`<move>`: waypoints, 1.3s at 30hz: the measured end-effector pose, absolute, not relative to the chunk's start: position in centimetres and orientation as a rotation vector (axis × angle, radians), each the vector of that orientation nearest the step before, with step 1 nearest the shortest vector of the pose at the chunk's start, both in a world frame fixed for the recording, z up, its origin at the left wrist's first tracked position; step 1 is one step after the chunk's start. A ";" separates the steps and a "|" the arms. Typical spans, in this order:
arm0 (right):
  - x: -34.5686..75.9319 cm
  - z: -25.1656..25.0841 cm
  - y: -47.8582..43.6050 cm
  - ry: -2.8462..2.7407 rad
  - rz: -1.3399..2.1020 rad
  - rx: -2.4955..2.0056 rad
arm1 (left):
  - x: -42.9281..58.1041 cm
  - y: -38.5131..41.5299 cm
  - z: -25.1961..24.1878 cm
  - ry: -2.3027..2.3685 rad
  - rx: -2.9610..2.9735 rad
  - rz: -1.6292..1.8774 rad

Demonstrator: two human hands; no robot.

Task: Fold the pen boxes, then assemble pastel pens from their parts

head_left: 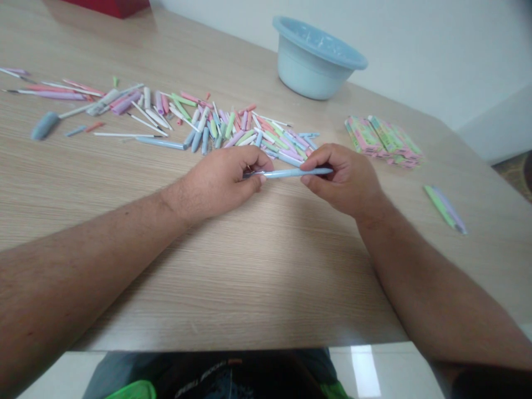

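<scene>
A light blue pen [286, 173] is held level between both hands, just in front of a heap of loose pen parts [233, 128]. My left hand [226, 176] pinches its left end, and the fingers cover part of it. Thumb and forefinger of my right hand [343, 178] close on the pen near its pointed right end. The heap holds pastel barrels, caps and white refills in blue, pink, green and purple. Nearer my left arm, a blue barrel [161, 143] lies along the heap's front edge.
Behind the heap stands a light blue plastic basin [316, 61]. Patterned pink and green packets [382, 138] are stacked at the right, beyond two pens [445, 209], one green and one purple. Part of a red object [120, 6] shows at the back left.
</scene>
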State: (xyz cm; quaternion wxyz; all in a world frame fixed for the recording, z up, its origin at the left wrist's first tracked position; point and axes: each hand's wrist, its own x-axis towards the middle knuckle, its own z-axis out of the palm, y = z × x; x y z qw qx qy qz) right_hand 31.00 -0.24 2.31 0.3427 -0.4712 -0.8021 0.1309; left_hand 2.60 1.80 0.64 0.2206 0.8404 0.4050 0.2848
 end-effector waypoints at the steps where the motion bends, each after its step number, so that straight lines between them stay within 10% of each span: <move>1: 31.0 2.4 -0.3 -2.086 0.334 -1.231 | 2.6 1.8 0.6 1.114 2.323 0.788; 39: 30.7 2.1 -0.3 -2.086 0.407 -1.282 | 2.8 1.6 0.4 1.124 2.372 0.811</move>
